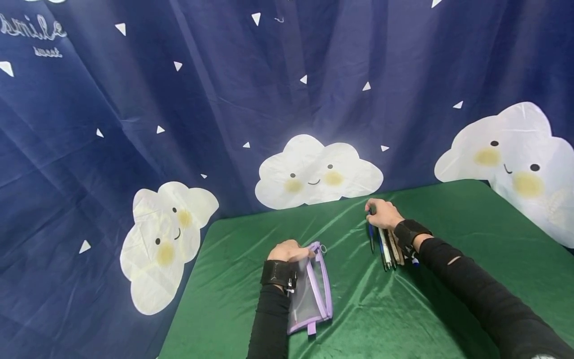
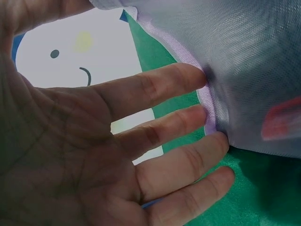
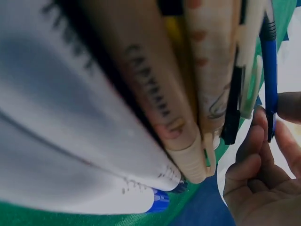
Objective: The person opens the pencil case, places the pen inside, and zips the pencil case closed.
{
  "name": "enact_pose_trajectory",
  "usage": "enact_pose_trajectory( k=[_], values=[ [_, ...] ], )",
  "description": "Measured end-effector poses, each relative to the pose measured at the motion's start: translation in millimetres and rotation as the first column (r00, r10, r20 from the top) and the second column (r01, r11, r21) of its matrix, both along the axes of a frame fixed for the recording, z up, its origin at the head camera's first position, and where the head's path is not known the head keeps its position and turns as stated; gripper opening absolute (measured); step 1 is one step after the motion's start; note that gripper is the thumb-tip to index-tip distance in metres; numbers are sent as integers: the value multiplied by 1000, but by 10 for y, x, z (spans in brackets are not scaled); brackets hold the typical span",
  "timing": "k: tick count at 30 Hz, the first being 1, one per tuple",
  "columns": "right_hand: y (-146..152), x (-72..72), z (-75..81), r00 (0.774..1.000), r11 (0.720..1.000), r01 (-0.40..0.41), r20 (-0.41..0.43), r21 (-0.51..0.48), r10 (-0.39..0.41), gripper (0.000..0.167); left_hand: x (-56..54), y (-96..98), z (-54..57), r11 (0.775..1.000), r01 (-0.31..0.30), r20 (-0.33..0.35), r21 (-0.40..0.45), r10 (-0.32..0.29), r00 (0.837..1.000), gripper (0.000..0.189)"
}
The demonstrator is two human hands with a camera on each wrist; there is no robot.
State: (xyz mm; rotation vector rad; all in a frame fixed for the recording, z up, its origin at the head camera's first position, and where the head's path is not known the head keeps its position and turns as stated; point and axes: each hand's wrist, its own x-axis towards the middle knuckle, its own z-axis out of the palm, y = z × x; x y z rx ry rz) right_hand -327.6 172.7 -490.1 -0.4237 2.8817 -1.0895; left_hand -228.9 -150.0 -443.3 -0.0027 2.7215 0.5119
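My left hand (image 1: 287,250) is at the far end of a purple-edged mesh pencil case (image 1: 309,299), its thumb lying over the top end. Seen from the left wrist, the fingers are straight and spread, their tips touching the mesh pouch (image 2: 254,61) along its lilac edge. A red and white patch (image 2: 278,120) shows on the mesh. Over to the right, my right hand (image 1: 382,214) pinches the end of a blue pen (image 3: 270,61) between thumb and fingers. That pen stands apart from a row of pens (image 1: 387,252) beside it.
The row includes a beige pen lettered CAPYBARA (image 3: 150,89) and white markers (image 3: 61,146), one with a blue end (image 3: 159,201). Green cloth (image 1: 350,294) covers the table. Behind it hangs a dark blue curtain (image 1: 287,89) with cloud faces.
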Motion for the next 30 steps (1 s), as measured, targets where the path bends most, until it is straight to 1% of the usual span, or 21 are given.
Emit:
enact_pose_trajectory(
  k=[3, 7, 11, 17, 21, 26, 30],
  values=[
    [-13, 23, 32, 1000, 999, 21, 5, -28, -21, 30, -6, -1, 3, 1000, 1, -5, -3, -1, 1000, 43],
    [-20, 46, 56, 999, 997, 44, 19, -55, -43, 38, -21, -1, 5, 1000, 6, -3, -8, -6, 1000, 43],
    [-31, 51, 75, 999, 995, 42, 34, -93, -39, 44, -31, -1, 5, 1000, 12, 3, -10, -12, 1000, 45],
    [-54, 68, 98, 996, 981, 60, 68, -187, -48, 44, -42, -4, -6, 1000, 14, 1, -13, -14, 1000, 51],
    [-79, 100, 102, 994, 968, 72, 100, -242, -49, 43, -39, -7, -24, 1000, 16, 1, -9, -16, 1000, 51],
    [-109, 115, 102, 993, 954, 94, 98, -286, -69, 41, -32, -10, -39, 1000, 19, -3, -8, -19, 1000, 47],
    [-119, 104, 129, 993, 942, 97, 93, -321, -71, 39, -26, -9, -34, 1000, 17, -1, -11, -17, 1000, 46]
  ],
)
